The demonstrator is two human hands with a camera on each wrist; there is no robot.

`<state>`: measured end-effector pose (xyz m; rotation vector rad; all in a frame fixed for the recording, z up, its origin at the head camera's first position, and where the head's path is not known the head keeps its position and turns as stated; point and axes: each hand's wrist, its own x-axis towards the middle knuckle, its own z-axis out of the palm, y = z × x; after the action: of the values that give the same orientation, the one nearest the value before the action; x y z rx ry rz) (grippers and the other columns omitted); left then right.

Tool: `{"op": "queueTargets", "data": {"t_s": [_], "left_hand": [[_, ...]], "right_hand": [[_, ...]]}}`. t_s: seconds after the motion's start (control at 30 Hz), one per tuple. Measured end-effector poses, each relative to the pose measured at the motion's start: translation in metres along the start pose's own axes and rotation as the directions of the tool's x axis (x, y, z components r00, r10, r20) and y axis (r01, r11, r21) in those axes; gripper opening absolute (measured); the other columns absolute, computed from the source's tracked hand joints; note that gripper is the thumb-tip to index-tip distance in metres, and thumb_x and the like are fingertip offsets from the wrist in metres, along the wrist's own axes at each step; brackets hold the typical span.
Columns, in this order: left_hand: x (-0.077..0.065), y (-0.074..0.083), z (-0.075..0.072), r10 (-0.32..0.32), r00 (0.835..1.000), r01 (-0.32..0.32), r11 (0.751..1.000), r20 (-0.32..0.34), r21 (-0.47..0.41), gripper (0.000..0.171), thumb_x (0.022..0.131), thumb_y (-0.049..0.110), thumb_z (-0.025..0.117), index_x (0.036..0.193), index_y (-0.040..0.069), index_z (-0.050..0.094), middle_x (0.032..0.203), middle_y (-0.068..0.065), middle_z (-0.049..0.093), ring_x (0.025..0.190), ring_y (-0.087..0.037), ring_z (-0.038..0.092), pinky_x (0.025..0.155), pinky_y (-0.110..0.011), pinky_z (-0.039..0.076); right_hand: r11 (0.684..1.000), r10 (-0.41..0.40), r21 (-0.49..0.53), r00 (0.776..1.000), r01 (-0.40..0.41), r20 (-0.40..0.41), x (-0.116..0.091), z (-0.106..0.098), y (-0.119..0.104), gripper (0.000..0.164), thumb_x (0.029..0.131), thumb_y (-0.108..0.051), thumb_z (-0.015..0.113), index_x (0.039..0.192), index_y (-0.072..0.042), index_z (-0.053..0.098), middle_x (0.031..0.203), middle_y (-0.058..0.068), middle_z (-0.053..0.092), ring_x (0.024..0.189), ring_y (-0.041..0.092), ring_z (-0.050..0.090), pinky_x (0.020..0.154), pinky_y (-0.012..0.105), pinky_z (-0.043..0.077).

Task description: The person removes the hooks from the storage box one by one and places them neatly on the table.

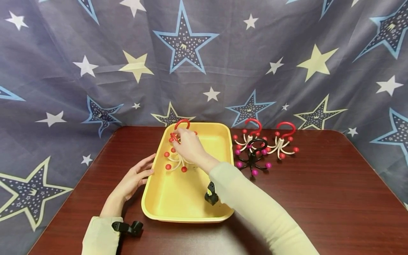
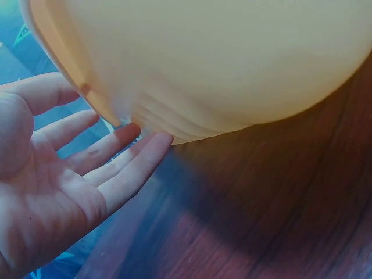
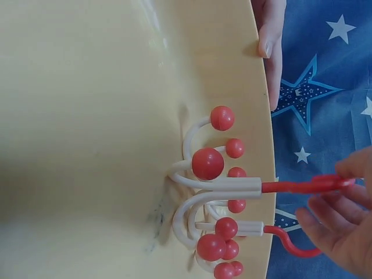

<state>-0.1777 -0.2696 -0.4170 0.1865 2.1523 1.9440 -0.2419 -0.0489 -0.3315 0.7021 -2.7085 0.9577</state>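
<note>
My right hand (image 1: 191, 146) pinches the red hook of a white multi-arm hanger (image 3: 232, 185), whose curved arms end in red balls. It stands upright in the yellow tray (image 1: 188, 202), near its far left part. Just behind it in the tray is a second hanger of the same kind (image 3: 250, 228), its red hook close to my right fingers. My left hand (image 1: 131, 181) lies along the tray's left side, the fingers extended. In the left wrist view those fingertips (image 2: 163, 139) touch the tray's outer wall below the rim.
Right of the tray on the dark wooden table (image 1: 325, 198) stand two more red-hooked white hangers (image 1: 250, 141) and a black hanger (image 1: 251, 159) with magenta balls. A star-patterned cloth (image 1: 223, 78) hangs behind the table.
</note>
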Motion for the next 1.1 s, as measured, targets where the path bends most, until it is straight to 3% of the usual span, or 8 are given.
{"op": "queueTargets", "data": {"t_s": [0.57, 1.1], "left_hand": [[0.0, 0.0, 0.0, 0.005, 1.0, -0.005, 1.0, -0.001, -0.005, 0.061, 0.092, 0.016, 0.052, 0.145, 0.013, 0.022, 0.14, -0.026, 0.032, 0.104, -0.014, 0.058, 0.079, -0.031, 0.051], [0.0, 0.001, 0.0, 0.009, 1.0, -0.009, 1.0, 0.006, -0.006, 0.06, 0.092, 0.012, 0.05, 0.145, 0.012, 0.022, 0.141, -0.027, 0.031, 0.104, -0.014, 0.058, 0.079, -0.032, 0.051]], "right_hand": [[0.995, -0.095, -0.014, 0.993, 0.095, -0.065, 0.0, -0.008, 0.003, 0.019, 0.088, -0.006, 0.055, 0.104, -0.009, 0.066, 0.099, 0.004, 0.068, 0.088, 0.016, 0.062, 0.079, 0.027, 0.048], [0.991, -0.078, 0.101, 0.991, 0.089, -0.105, -0.014, -0.051, 0.016, 0.017, 0.09, -0.012, 0.055, 0.103, -0.011, 0.066, 0.089, 0.001, 0.066, 0.07, 0.011, 0.055, 0.066, 0.024, 0.044]]}}
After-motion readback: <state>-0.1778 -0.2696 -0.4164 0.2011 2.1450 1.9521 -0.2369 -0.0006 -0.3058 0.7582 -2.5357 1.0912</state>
